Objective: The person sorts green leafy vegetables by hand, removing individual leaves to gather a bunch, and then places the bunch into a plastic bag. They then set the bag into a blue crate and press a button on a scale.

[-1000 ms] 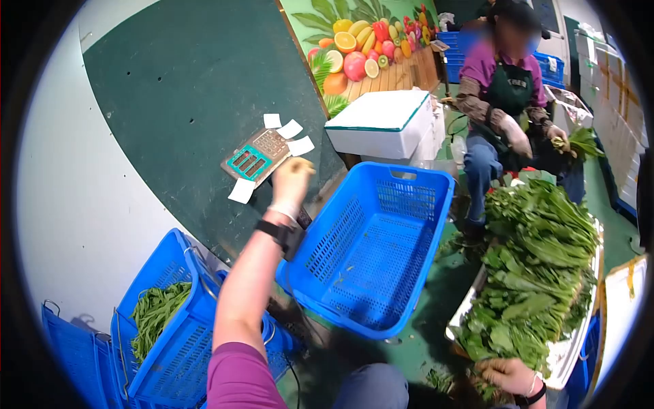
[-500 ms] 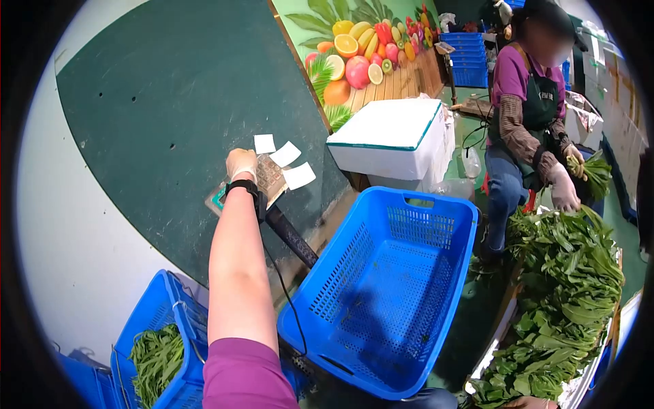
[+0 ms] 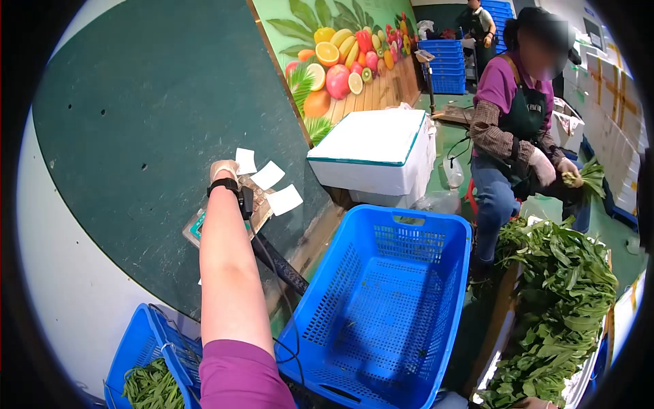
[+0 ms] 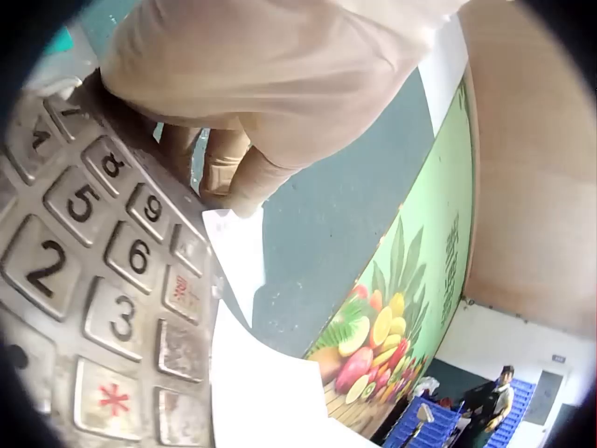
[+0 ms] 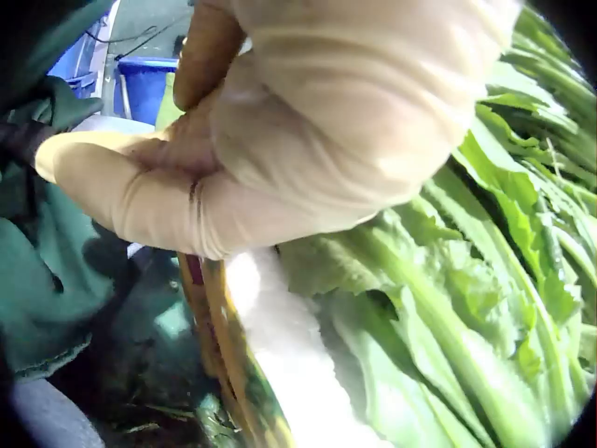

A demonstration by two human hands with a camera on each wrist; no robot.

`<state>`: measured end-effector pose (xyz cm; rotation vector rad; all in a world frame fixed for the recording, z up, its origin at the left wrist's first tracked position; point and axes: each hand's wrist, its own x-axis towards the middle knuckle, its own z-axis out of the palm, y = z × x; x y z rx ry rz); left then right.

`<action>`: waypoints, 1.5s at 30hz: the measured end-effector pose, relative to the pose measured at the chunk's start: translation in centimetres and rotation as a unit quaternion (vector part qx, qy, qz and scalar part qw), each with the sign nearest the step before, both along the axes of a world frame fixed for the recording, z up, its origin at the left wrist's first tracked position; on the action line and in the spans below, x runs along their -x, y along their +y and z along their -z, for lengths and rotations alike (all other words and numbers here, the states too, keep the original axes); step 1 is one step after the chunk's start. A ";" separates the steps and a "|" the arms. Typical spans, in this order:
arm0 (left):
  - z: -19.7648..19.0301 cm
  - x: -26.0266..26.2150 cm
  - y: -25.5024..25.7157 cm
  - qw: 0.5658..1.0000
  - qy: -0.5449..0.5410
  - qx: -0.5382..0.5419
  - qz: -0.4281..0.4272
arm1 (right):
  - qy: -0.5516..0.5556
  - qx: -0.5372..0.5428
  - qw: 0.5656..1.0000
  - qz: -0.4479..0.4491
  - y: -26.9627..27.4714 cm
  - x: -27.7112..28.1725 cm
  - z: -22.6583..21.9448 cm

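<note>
My gloved left hand [image 3: 223,169] is at the top edge of a keypad scale display [image 4: 103,280] mounted on the dark green wall. In the left wrist view its fingers bend over the display's edge, fingertips right at a white paper slip [image 4: 238,257]; the thumb is hidden. My gloved right hand [image 5: 308,140] hangs loosely curled over the rim of a white foam box [image 5: 280,336], holding nothing visible. Leafy greens [image 3: 555,307] fill that box beside it. Only a bit of the right hand shows at the head view's bottom edge.
A blue crate [image 3: 381,307] stands before me, with a white foam box [image 3: 371,140] behind it. Another blue crate [image 3: 133,347] at lower left holds greens [image 3: 153,385]. A seated person [image 3: 521,116] at right holds a bunch of greens [image 3: 586,180]. A black cable [image 3: 286,293] hangs from my left wrist.
My left hand has moved from the display's right side onto its top edge. The head view has shifted. The seated person's free hand went down to the greens and came back up.
</note>
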<state>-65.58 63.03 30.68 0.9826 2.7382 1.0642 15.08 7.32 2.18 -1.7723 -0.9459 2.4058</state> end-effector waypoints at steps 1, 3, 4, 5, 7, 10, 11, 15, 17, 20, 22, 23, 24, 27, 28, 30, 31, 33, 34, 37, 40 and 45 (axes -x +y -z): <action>0.5 1.9 1.5 1.000 0.012 0.019 -0.001 | 0.000 0.000 1.000 0.001 0.0 0.2 -0.2; 0.7 3.1 2.3 0.996 0.040 0.067 0.049 | -0.001 -0.001 1.000 0.003 0.0 0.4 -0.3; 0.3 2.2 1.8 0.997 0.023 0.059 0.040 | -0.002 -0.002 1.000 0.002 0.1 0.5 -0.2; 0.0 1.4 1.1 0.998 0.005 0.050 0.030 | -0.002 -0.002 1.000 0.001 0.1 0.4 -0.2; 0.3 2.2 1.1 0.999 -0.013 0.041 0.018 | -0.003 -0.004 1.000 0.001 0.2 0.5 -0.2; 0.7 2.0 0.0 0.983 0.104 0.045 0.144 | -0.007 -0.014 1.000 0.002 0.1 0.4 -0.2; 0.9 1.7 -0.6 0.983 0.104 0.048 0.142 | -0.008 -0.014 1.000 0.003 0.1 0.3 -0.2; 1.7 0.0 -2.8 0.951 0.282 -0.037 0.119 | -0.016 -0.023 1.000 0.005 0.1 -0.4 0.3; 0.2 0.0 -3.7 0.809 -0.201 -0.510 0.210 | -0.012 -0.031 0.999 0.002 0.0 -0.5 0.6; -4.7 -1.7 -10.3 0.875 -0.038 -0.370 0.311 | 0.009 -0.040 0.999 -0.012 0.5 -0.3 -0.7; -6.3 -0.1 -13.5 0.920 0.002 -0.235 0.314 | -0.010 -0.031 0.999 0.000 1.5 0.7 -3.1; -6.8 1.2 -15.3 0.940 0.029 -0.164 0.296 | -0.007 -0.028 0.999 -0.015 1.4 0.5 -3.1; -6.8 1.8 -17.6 0.945 0.034 -0.161 0.282 | 0.003 -0.046 0.999 -0.019 1.3 0.3 -2.8; -5.3 2.6 -23.1 0.967 0.131 -0.070 0.205 | 0.019 -0.046 0.999 -0.022 0.7 -0.4 -1.4; -4.4 2.5 -24.3 0.970 0.156 -0.044 0.178 | 0.036 -0.057 0.997 -0.026 0.5 -0.6 -1.0; -2.6 1.8 -26.6 0.976 0.164 -0.020 0.140 | 0.020 -0.088 0.995 -0.045 0.4 -0.4 -1.8; -1.9 1.7 -27.2 0.977 0.182 0.027 0.110 | 0.018 -0.089 0.995 -0.045 0.1 -0.5 -1.7; -0.1 1.6 -27.7 0.972 0.217 0.059 0.062 | 0.015 -0.144 0.988 -0.052 -0.5 -0.4 -1.6; -0.3 -1.6 -28.9 0.963 0.246 0.103 0.026 | 0.012 -0.174 0.983 -0.058 -0.8 -0.1 -2.1; -0.5 -4.9 -29.4 0.957 0.251 0.135 -0.053 | -0.030 -0.284 0.951 -0.121 -1.6 0.8 -4.3; -3.1 -13.4 -32.8 0.928 0.289 0.188 -0.139 | -0.075 -0.394 0.891 -0.212 -2.8 -0.5 -3.6; -1.8 -12.4 -34.7 0.891 0.452 0.028 0.018 | -0.140 -0.492 0.854 -0.094 -7.6 -0.8 -5.3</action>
